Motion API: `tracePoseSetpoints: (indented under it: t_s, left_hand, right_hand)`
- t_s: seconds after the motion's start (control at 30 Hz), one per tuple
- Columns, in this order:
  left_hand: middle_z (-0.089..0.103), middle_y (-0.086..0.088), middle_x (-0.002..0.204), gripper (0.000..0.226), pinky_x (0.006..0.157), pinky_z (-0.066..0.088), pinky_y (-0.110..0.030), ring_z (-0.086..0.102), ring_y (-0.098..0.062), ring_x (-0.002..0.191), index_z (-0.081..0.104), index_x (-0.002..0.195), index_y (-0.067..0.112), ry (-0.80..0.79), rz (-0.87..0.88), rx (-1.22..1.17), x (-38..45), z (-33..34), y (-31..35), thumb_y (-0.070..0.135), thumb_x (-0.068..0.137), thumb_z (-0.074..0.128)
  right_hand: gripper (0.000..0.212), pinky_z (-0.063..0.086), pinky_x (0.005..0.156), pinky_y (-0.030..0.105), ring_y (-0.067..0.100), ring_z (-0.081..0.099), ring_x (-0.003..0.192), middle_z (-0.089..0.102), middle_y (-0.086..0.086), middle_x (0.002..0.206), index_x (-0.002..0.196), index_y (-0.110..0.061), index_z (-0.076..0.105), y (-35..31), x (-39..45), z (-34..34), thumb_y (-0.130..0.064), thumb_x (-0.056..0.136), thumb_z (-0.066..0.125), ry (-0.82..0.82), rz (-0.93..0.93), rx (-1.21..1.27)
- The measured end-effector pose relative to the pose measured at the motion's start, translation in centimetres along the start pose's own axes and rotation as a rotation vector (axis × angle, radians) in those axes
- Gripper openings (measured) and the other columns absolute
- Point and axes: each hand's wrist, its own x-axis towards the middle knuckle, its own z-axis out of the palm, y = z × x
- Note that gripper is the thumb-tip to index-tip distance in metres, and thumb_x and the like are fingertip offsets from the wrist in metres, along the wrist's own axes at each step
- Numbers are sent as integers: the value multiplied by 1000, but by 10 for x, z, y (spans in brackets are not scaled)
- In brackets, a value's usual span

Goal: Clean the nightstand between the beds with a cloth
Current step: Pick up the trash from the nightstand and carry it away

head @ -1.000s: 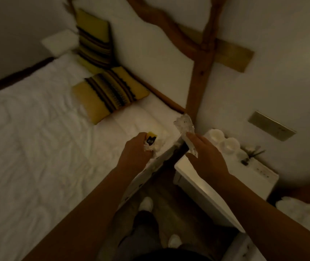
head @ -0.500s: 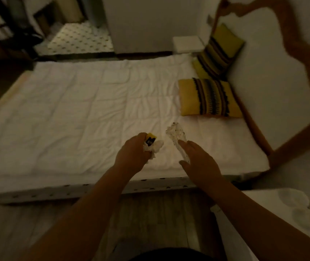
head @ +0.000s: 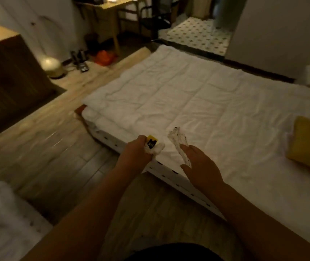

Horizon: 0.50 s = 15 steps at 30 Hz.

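Now the view has swung left: 1 s ago the nightstand sat under the right hand, 0.5 s ago only its corner showed at lower right, and in the current frame I cannot find it at all. I read this as turning away from the work surface, so either wiping is finished or waste is being carried off. Left hand [head: 135, 152] is closed around a crumpled white wad with a small yellow-and-black packet [head: 151, 142] sticking out on top. Right hand [head: 200, 167] pinches a thin, crinkled, speckled strip [head: 178, 143], clear film or soiled wipe, I cannot tell; fingers partly extended. Both hang over the edge of the bed [head: 197, 102], whose quilt is white, soft, creased in squares. Floor [head: 43, 147] is pale wood plank, motion-blurred.
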Motion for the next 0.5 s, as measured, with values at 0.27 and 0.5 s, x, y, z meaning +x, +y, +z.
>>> tracePoseSetpoints:
  t_s: [0.27, 0.5]
  left_hand:
    - [70, 4, 86, 26, 61, 60, -39, 68, -10, 66, 59, 107, 27, 178, -228, -115, -11, -89, -101, 34, 84, 71]
    - [59, 4, 95, 40, 49, 40, -18, 53, 0, 65, 57, 115, 22, 311, -367, -66, 5, -125, -158, 24, 80, 76]
  right_hand:
    - [63, 44, 98, 38, 22, 45, 130, 34, 3, 151, 148, -28, 29, -111, 71, 49, -28, 92, 59, -117, -244, -21]
    - [64, 46, 92, 30, 19, 52, 121, 41, 2, 147, 146, -31, 31, -165, 150, 100, -25, 90, 61, -193, -422, -9]
